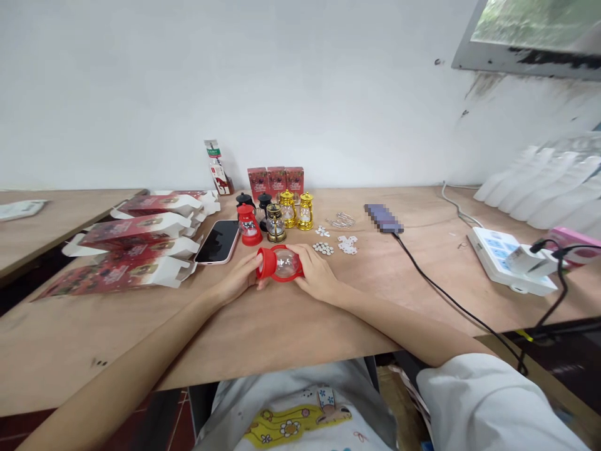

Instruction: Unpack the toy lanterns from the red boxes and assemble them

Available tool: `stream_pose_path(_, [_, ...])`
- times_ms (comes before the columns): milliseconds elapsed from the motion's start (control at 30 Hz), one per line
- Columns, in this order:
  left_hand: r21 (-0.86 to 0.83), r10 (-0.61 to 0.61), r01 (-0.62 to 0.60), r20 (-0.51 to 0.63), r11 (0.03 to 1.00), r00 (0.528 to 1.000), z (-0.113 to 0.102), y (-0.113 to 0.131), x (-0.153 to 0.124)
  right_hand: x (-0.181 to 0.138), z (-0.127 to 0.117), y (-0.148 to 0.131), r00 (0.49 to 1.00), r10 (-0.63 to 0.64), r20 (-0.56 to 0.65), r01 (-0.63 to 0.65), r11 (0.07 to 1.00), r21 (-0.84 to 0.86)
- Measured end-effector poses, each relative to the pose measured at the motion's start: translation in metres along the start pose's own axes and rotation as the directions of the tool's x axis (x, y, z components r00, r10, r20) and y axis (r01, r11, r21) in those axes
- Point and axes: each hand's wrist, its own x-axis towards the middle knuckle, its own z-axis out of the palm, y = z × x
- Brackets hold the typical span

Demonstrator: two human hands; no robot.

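Observation:
A small red toy lantern (pixel 278 264) with a clear globe lies on its side on the wooden table (pixel 291 326), held between both hands. My left hand (pixel 238 280) grips its red end from the left, fingers curled on it. My right hand (pixel 317 273) wraps round the other end from the right. Just behind stand more little lanterns: a red one (pixel 248 225), black ones (pixel 264 207), a bronze one (pixel 275 223) and two gold ones (pixel 297 210).
Flat red and white cartons (pixel 136 244) lie stacked at the left beside a dark phone (pixel 218 242). Three red boxes (pixel 276 180) and a bottle (pixel 216 166) stand by the wall. Small white discs (pixel 335 244), wire clips (pixel 342 220), a cabled device (pixel 382 218) and a power strip (pixel 509 260) lie right.

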Motion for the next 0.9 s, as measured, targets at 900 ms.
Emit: stream_pose_path(900, [-0.121, -0.085, 0.099, 0.115, 0.988, 0.99, -0.0087, -0.0009, 0.0014, 0.0031, -0.0065, 0.0072, 0.98, -0.123, -0.157, 0.064, 0.94, -0.334])
